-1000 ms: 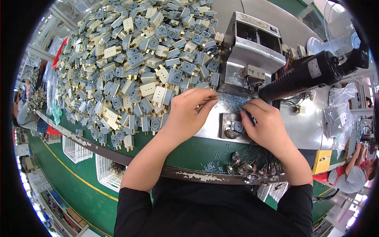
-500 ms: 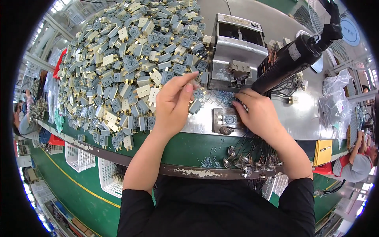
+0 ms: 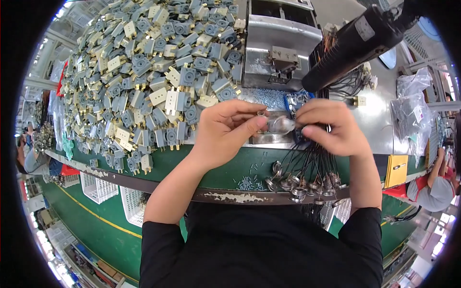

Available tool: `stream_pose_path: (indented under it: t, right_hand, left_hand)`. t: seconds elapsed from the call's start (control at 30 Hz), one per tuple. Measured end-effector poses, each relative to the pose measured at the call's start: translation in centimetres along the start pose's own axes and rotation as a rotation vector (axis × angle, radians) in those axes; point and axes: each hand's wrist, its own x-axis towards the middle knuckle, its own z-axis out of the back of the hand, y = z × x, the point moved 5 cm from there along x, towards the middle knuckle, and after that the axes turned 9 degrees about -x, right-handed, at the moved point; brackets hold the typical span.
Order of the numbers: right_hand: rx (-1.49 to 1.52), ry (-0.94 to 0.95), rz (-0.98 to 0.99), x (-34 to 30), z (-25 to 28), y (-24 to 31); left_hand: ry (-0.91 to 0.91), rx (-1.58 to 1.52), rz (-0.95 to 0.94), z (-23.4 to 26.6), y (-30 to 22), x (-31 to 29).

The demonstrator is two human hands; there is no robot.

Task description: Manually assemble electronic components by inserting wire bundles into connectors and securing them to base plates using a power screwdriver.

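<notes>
I pinch a small shiny piece point(image 3: 261, 114) in my left hand point(image 3: 222, 132), just beside the fixture point(image 3: 271, 139). My right hand point(image 3: 338, 126) curls by a blurred metal disc point(image 3: 282, 126) at the fixture; whether I grip it, I can't tell. Parts point(image 3: 139, 65) heap up close on my left. Beyond lie screws point(image 3: 264, 97) and the feeder point(image 3: 259, 41); the driver point(image 3: 353, 45) slants down behind my right hand, and wired discs point(image 3: 297, 193) crowd the near edge.

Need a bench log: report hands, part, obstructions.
Left hand: pinching small metallic piece. Right hand: beside blurred silvery round part, contact unclear. Metal fixture: partly hidden by that part.
</notes>
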Motion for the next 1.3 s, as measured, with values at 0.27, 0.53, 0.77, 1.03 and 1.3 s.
stream_pose_path:
  t: [0.27, 0.53, 0.77, 1.03, 1.3]
  right_hand:
    - [0.540, -0.140, -0.232, -1.8, 1.5, -4.0]
    - [0.399, -0.201, -0.205, -2.1, 1.1, -3.2]
    - [0.435, -0.229, -0.198, -2.0, 0.1, -3.1]
    - [0.302, -0.132, -0.304, -1.2, -0.3, -2.5]
    - [0.281, -0.022, -0.446, -0.8, -1.3, -3.3]
  left_hand:
    - [0.002, 0.358, 0.139, -0.8, 0.9, 0.9]
    - [0.164, 0.580, -0.141, -1.8, 1.2, 1.5]
    - [0.083, 0.474, 0.005, -1.3, 2.3, 1.5]
    - [0.072, 0.579, -0.060, -1.0, 2.1, 1.5]
    - [-0.002, 0.550, -0.117, -1.4, 1.4, 1.3]
